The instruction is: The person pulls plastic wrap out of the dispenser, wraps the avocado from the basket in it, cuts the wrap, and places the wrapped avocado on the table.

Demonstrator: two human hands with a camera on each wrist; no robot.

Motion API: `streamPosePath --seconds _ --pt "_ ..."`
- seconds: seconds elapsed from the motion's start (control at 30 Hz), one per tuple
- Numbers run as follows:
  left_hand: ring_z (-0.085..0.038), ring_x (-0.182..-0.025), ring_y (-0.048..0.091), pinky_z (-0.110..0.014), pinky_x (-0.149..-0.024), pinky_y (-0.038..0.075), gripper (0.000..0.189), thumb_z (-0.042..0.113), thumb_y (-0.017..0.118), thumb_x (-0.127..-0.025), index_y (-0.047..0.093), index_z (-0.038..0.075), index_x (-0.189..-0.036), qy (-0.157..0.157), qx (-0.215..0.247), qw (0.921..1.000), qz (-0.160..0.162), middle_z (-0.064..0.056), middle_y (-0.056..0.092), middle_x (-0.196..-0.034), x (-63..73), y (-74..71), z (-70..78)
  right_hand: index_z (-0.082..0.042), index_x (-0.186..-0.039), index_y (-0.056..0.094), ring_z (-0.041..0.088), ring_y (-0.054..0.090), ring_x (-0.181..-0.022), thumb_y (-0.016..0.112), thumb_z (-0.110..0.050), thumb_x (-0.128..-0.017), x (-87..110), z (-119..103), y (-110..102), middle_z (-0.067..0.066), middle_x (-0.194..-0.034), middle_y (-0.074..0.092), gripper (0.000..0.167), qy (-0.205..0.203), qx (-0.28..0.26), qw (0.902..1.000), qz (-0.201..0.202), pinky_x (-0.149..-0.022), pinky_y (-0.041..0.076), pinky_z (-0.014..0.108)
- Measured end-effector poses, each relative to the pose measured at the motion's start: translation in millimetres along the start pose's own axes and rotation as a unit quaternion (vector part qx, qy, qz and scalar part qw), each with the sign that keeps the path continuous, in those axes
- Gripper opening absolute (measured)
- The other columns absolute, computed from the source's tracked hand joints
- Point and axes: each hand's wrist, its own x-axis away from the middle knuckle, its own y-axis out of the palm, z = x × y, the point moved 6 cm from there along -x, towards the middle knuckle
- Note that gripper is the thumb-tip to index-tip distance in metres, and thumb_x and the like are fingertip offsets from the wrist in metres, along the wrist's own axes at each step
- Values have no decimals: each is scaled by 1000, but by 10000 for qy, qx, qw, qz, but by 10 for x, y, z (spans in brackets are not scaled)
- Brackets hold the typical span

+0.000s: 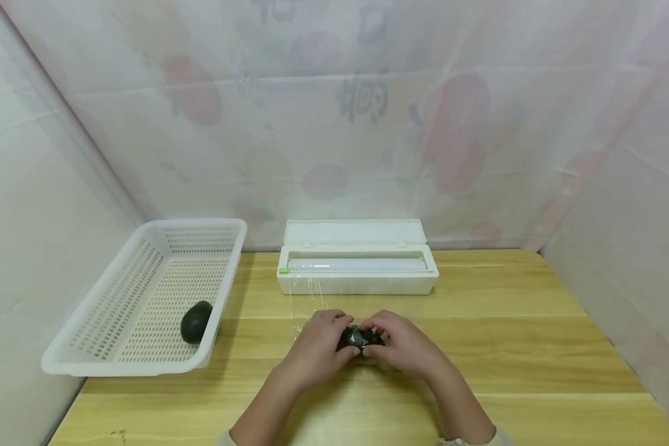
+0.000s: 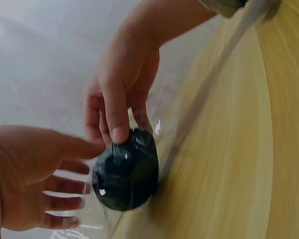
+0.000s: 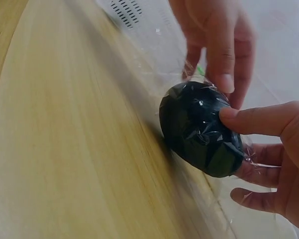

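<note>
A dark, oval avocado (image 1: 358, 337) with clear cling film around it is between both hands, low over the wooden table. My left hand (image 1: 319, 347) grips its left end, thumb on the near side. On the right end, my right hand (image 1: 406, 345) pinches it with thumb and fingers. Shiny creases of film cross the avocado (image 3: 199, 132) in the right wrist view. From the hands, a thin clear sheet of cling film (image 1: 314, 298) stretches back to a white dispenser box (image 1: 357, 285), whose lid stands up and whose roll shows inside.
At the left stands a white perforated basket (image 1: 145, 370) with another dark avocado (image 1: 195, 322) by its right wall. A small green slider (image 1: 284, 271) sits at the box's left front edge. Printed sheeting (image 1: 334, 142) hangs behind the wooden table (image 1: 513, 347) and on both sides.
</note>
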Motion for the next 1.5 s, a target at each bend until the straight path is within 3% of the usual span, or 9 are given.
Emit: streamPosePath --seconds 0.17,0.43,0.57,0.63,0.7,0.87,0.93,1.2,1.5 --pt "-22 -108 56 -36 -92 50 43 32 83 -80 69 11 -115 130 -289 9981 526 -2 63 -114 -33 -36 90 -23 -112 69 12 58 -94 77 -23 -85 -18 5 -11 -10 -108 64 28 -47 21 10000 58 -81 51 36" --pt "-18 -98 60 -35 -85 52 45 26 89 -71 69 10 -108 31 -371 9984 425 0 66 -105 -115 88 100 -22 -118 68 17 58 -100 76 -27 -87 -29 61 3 -6 -114 66 33 154 -279 9995 41 -82 51 38" --pt "-20 -102 59 -35 -88 53 46 26 88 -73 70 7 -111 -136 -183 9992 313 -2 65 -110 -124 119 50 -16 -118 69 25 57 -115 70 -24 -91 -9 41 -119 0 -126 63 28 297 -246 9968 699 -93 50 48" --pt "-20 -105 58 -35 -90 53 49 28 87 -74 70 7 -114 -172 -91 9995 263 -3 64 -114 -130 131 19 -13 -113 72 27 60 -113 66 -18 -93 9 5 -213 4 -125 64 21 435 -517 9895 1276 -90 53 46" --pt "-20 -107 57 -35 -92 52 49 29 86 -75 70 7 -117 -184 39 9996 205 -2 64 -116 -134 146 -16 -6 -110 72 27 63 -105 60 -10 -94 12 -41 -232 10 -121 65 21 569 -1346 9791 1413 -83 57 42" --pt "-17 -109 55 -35 -96 50 41 26 84 -79 70 10 -114 -242 592 9979 103 2 61 -114 -145 179 -112 8 -121 63 26 67 -96 48 -3 -93 -30 -116 11 23 -120 64 33 1095 -3446 9318 324 -75 60 36" --pt "-16 -109 56 -35 -97 50 39 24 84 -79 71 11 -113 -282 813 9963 69 3 61 -114 -154 184 -147 8 -120 64 26 68 -96 47 -3 -92 -39 -96 57 22 -120 65 34 1305 -3583 9241 234 -77 60 37" --pt "-19 -114 57 -37 -99 49 53 27 83 -80 65 5 -125 -320 996 9944 -135 -2 60 -122 -170 156 -189 8 -115 67 26 69 -89 46 -8 -95 -19 132 -101 22 -117 68 33 1662 -3434 9211 775 -77 59 43" --pt "-20 -115 57 -38 -100 48 54 28 83 -79 65 6 -125 -266 947 9951 -104 -3 59 -124 -158 145 -174 8 -106 69 20 65 -80 47 -5 -91 0 291 -131 16 -105 71 30 2092 -3336 9111 1221 -64 60 34"
